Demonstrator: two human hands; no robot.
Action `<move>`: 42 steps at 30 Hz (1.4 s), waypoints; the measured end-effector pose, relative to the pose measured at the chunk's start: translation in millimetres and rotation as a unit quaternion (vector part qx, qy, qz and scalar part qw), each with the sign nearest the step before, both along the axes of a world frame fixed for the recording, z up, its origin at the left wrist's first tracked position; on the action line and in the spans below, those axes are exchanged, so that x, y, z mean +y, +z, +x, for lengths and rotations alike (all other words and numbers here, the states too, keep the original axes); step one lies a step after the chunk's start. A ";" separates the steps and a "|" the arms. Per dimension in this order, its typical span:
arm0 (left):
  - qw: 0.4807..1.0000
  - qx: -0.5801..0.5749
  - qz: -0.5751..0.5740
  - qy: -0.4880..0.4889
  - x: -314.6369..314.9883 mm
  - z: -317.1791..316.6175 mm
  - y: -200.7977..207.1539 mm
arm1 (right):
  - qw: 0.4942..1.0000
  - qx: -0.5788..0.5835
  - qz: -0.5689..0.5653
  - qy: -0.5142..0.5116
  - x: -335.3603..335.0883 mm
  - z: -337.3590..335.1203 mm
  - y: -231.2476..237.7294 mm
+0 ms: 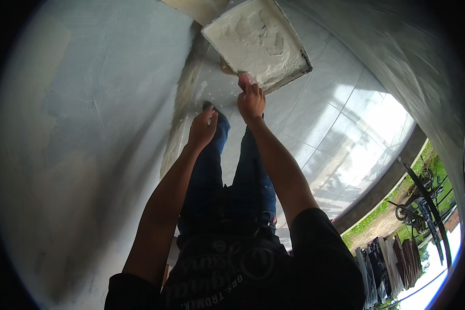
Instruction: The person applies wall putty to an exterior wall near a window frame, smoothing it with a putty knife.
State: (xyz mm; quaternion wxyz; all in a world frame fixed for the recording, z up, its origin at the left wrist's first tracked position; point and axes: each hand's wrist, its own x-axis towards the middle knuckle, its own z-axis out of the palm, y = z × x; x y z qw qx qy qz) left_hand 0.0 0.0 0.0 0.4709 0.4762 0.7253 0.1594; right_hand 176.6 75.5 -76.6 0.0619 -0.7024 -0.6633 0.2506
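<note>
At the near left corner of a square tray (289, 70) of off-white putty (256, 39), my right hand (251, 103) is closed around a red-handled putty knife (247, 80). The knife's blade is mostly hidden against the tray's edge. My left hand (203, 129) hangs lower and to the left, in front of my left lower leg. Its fingers are curled in; whether something small and dark at the fingertips is held or lies behind them is unclear.
A wall (108, 103) with patchy pale coating rises close on my left. Spattered tiles (315, 111) cover the floor. Translucent sheeting (398, 51) hangs on the right. Beyond the floor's edge are grass, a motorbike (405, 212) and hanging clothes (390, 266).
</note>
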 end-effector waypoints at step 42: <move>0.968 -0.143 -0.126 0.165 27.9 40.8 -37.0 | 0.974 0.221 -0.042 0.012 54.2 65.5 -8.7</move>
